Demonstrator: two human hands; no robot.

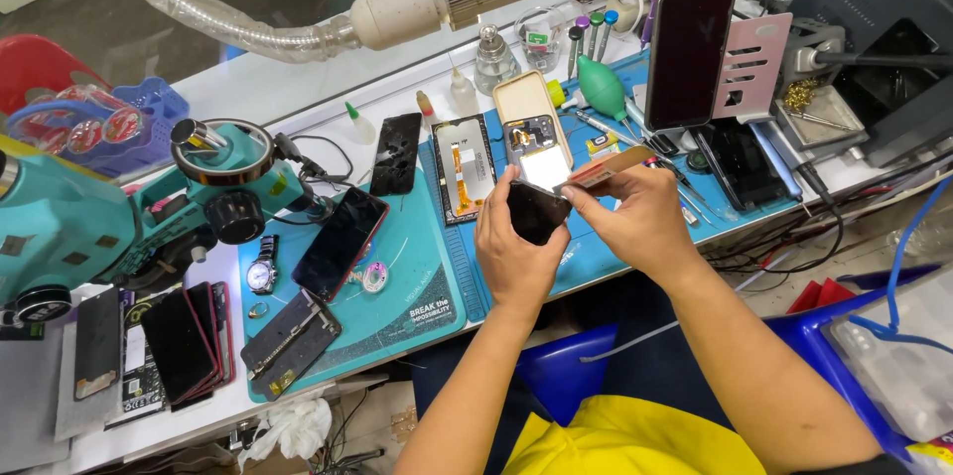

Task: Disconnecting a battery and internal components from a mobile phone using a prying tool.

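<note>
My left hand (509,249) grips a small black rectangular part (536,211), dark and glossy, held over the blue work mat (586,257). My right hand (635,217) pinches a thin flat card-like tool (608,170) and sets its edge against the top of the black part. Just beyond my hands lies an opened phone body (533,128) with its insides showing, and to its left a detached screen panel (463,168) with an orange flex cable.
A teal microscope (89,222) stands at the left. Several phones (338,242), a wristwatch (262,271) and a stack of screens (184,341) lie on a teal mat. A propped black phone (687,53), a green air blower (602,88), screwdrivers and bottles crowd the back. A blue stool (561,371) sits below.
</note>
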